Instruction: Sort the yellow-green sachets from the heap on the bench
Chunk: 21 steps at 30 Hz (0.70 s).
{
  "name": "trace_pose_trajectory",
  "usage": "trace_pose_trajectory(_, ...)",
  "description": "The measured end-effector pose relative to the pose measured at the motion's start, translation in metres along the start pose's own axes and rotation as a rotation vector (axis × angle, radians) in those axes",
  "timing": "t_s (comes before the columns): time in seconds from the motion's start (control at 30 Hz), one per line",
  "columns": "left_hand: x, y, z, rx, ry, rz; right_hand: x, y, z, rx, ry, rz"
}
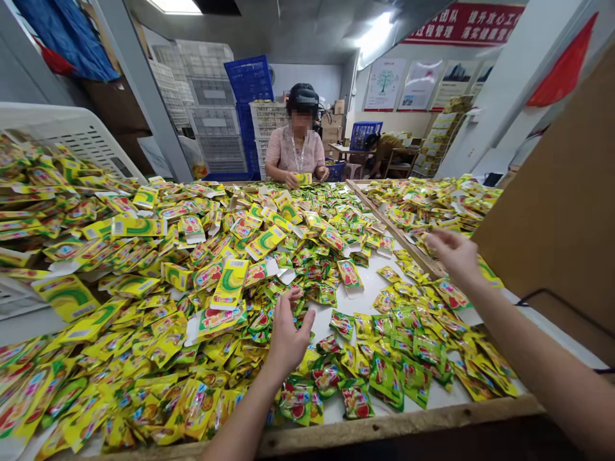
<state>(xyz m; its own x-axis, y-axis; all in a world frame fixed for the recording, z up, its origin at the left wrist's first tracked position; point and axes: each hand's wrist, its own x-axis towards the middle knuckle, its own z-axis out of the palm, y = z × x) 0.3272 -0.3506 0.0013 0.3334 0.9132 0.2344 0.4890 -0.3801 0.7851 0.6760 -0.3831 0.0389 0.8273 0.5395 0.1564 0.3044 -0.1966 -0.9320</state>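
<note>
My left hand (289, 333) hovers over the pile with its thumb and fingers apart, holding nothing. Just beyond its fingertips lie small cartons, among them a yellow carton (229, 284) with green and red print. Beneath and to its right are green candy packets (387, 381) with watermelon pictures, mixed with yellow packets (307, 362). My right hand (454, 255) is raised near the wooden divider (401, 230), its fingers drawn together; any small thing between them is too blurred to make out. A carton (452, 294) with a white flap sits just below that hand.
A person (296, 144) across the table handles a yellow carton (303, 178). At left, a white crate (96, 137) tips over a heap of cartons. A large cardboard panel (552, 211) stands at right, with a black cable (562, 294). A wooden rail (384, 426) edges the table.
</note>
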Motion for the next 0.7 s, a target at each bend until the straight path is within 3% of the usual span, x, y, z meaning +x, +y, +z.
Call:
trace_pose_trajectory(0.2,0.042,0.009,0.023,0.360,-0.317,0.101,-0.077,0.025,0.033,-0.229,-0.640,-0.144)
trace_pose_trajectory(0.33,0.063,0.005,0.044,0.402,-0.318,0.050,-0.109,0.027,0.055,-0.463,-0.900,-0.216)
trace_pose_trajectory(0.43,0.065,-0.003,0.048,0.380,-0.284,0.011,-0.118,0.028,0.066,-0.607,-0.933,-0.231)
trace_pose_trajectory(0.53,0.067,-0.006,0.040,0.280,-0.260,-0.017,-0.115,0.027,0.068,-0.631,-0.912,-0.231)
trace_pose_trajectory(0.7,0.079,0.005,0.021,-0.023,-0.223,-0.097,-0.101,0.019,0.054,-0.394,-0.683,-0.220)
